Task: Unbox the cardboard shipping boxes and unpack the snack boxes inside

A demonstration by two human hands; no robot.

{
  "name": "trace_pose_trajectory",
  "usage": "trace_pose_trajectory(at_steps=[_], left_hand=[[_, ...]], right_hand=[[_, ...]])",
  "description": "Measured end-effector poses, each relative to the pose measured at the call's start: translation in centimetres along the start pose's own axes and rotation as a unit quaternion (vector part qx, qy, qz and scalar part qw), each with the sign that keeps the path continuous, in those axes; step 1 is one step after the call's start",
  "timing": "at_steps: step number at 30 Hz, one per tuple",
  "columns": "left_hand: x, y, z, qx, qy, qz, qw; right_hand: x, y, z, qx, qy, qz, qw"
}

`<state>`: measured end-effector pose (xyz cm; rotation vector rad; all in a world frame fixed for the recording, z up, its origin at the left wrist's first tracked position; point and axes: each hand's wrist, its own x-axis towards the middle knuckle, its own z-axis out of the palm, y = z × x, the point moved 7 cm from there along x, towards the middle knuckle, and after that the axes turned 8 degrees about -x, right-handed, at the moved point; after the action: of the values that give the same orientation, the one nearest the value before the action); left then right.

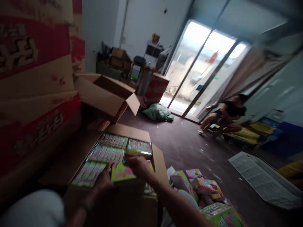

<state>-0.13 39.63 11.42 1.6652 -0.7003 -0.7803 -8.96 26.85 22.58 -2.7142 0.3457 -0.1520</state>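
A flat green and pink packet box (121,172) is between my two hands, over the near part of an open cardboard carton (161,164). My left hand (104,177) grips the box's left end. At its upper right, my right hand (139,166) is closed on the edge; the fingertips are blurred. Rows of small green and pink packs (107,153), bundled in clear wrap, fill the carton's left and far parts. A yellowish bundle (139,148) sits at the far right corner inside it. The near side of the carton is dark and hard to make out.
Tall stacked cartons (35,56) stand on the left, with another open carton (101,94) beyond. Loose colourful boxes (205,186) lie on the floor at right. A green sack (158,112), a pale panel (265,179) and a seated person (230,112) are farther off.
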Motion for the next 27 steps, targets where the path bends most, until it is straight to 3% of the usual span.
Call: trace_pose_trajectory(at_steps=[7,15,21,27], left_hand=[[0.5,-0.4,-0.7,-0.038,0.006,0.053,0.998],[0.4,0.3,-0.9,-0.02,0.01,0.072,0.997],[0.7,0.3,-0.9,-0.02,0.008,0.073,0.997],[0.8,0.4,-0.9,0.003,0.008,0.077,0.997]], right_hand=[[0.5,1.0,1.4,-0.017,-0.066,0.026,0.997],[1.3,-1.6,3.2,-0.198,-0.114,-0.051,0.972],[1.8,-1.4,3.0,-0.218,-0.107,-0.071,0.967],[2.0,-4.0,3.9,-0.288,-0.146,-0.161,0.933]])
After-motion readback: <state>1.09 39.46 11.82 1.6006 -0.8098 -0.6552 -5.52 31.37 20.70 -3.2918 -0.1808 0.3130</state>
